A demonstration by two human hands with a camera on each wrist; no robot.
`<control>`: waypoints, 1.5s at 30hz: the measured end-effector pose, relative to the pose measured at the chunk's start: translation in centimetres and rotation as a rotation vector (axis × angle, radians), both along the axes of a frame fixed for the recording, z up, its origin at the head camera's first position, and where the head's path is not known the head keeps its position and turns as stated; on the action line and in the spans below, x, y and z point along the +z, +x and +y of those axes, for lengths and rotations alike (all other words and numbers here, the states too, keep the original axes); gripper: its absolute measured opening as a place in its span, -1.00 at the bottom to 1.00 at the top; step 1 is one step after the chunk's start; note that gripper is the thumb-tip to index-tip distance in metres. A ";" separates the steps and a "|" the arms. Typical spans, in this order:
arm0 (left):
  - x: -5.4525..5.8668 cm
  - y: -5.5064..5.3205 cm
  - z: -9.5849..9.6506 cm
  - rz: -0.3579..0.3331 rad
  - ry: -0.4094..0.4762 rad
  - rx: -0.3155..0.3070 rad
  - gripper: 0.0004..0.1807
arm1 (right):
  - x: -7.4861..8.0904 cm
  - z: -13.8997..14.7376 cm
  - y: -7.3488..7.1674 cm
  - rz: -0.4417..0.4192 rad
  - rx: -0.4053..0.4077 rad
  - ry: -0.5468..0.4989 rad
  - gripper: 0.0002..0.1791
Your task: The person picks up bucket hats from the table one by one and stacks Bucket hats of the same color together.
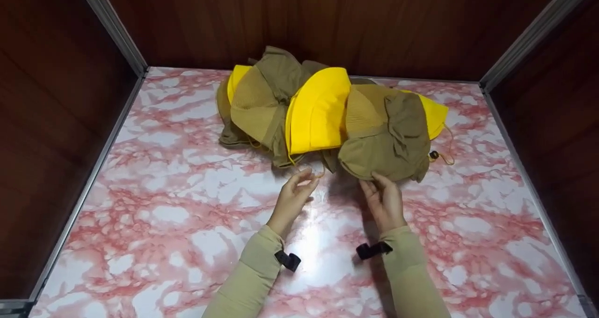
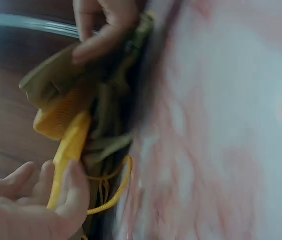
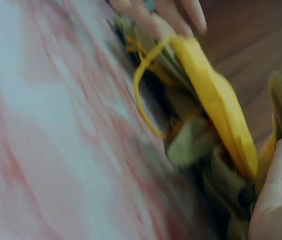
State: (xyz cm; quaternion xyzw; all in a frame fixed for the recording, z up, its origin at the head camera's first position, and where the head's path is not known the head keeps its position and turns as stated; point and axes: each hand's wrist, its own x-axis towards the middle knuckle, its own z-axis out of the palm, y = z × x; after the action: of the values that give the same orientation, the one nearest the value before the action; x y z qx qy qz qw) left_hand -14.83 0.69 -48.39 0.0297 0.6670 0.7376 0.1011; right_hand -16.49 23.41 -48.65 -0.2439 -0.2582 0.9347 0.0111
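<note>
A heap of olive-and-tan bucket hats and yellow hats lies at the back of the table. My right hand point(image 1: 387, 204) pinches the lower brim of the olive hat point(image 1: 374, 156) at the right of the heap, thumb on one face and fingers behind. In the right wrist view the thumb lies along that folded brim. Just below the upright yellow hat point(image 1: 320, 114) is my left hand point(image 1: 292, 196), its fingers loosely bent and thumb apart. A thin yellow cord point(image 2: 112, 202) loops from the hat close to the left fingers.
Another olive-and-tan hat point(image 1: 257, 109) and a further yellow brim point(image 1: 237, 81) lie left of the heap. At right, a yellow brim point(image 1: 435, 114) sticks out, with a black cord toggle point(image 1: 434, 155). Brown panels point(image 1: 309, 23) wall the marbled table point(image 1: 187, 243) on three sides.
</note>
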 end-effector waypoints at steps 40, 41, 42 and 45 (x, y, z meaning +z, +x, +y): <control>0.5 0.6 0.0 -0.362 0.866 0.107 -0.59 | -0.1 -4.2 4.3 0.139 0.208 0.161 -0.72; 0.5 0.5 0.0 -0.363 0.865 0.108 -0.61 | -0.1 -3.9 4.2 0.137 0.191 0.130 -0.73; 0.5 0.5 -0.1 -0.366 0.864 0.110 -0.63 | -0.1 -3.7 4.1 0.128 0.168 0.101 -0.73; 0.5 0.4 -0.6 -0.379 0.861 0.119 -0.69 | 0.0 -3.0 3.7 0.118 0.083 -0.016 -0.73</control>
State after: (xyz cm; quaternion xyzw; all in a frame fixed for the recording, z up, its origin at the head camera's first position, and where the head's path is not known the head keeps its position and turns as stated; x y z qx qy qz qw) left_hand -14.48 0.12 -47.88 -0.1044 0.2709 0.9440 0.1568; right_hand -12.75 20.41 -48.63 -0.1778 -0.2593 0.9492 -0.0145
